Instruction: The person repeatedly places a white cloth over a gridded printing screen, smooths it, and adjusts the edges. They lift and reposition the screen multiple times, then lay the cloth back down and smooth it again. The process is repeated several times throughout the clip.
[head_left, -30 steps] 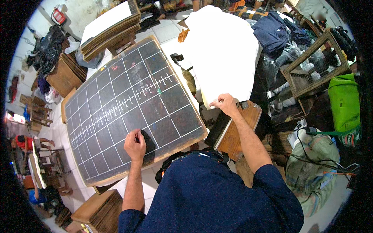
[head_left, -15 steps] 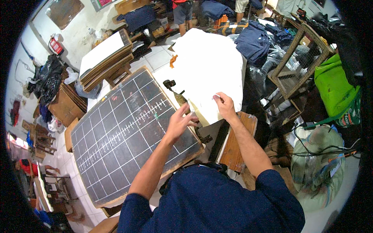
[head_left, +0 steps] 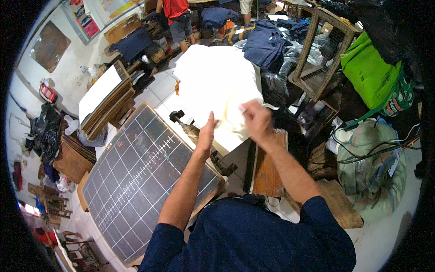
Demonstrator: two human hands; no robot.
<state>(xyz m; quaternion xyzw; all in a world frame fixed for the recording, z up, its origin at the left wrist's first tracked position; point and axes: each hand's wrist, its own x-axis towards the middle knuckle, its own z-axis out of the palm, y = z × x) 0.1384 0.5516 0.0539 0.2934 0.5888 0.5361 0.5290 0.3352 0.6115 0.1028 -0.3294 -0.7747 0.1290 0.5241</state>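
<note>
A bright white cloth is spread over a raised surface in front of me, with creases and a yellowish tint at its near end. My right hand is over that near end, somewhat blurred, its fingers closed on a bit of the white cloth. My left hand is beside the cloth's near left edge, thumb stretched upward, fingers partly hidden behind the palm; I see nothing held in it. To the left of my left forearm lies a dark board marked with a white grid and a ruler-like scale.
A wooden bench stands under my right forearm. On the right are a mesh-sided wooden frame, a green bag and a large wrapped bundle with cables across it. Stacked boards stand at left; a person in red is farther back.
My view has turned to the right. My left hand has gone from spread fingers over the board's corner to an upright thumb beside the cloth. The cloth's near end is more creased under my right hand.
</note>
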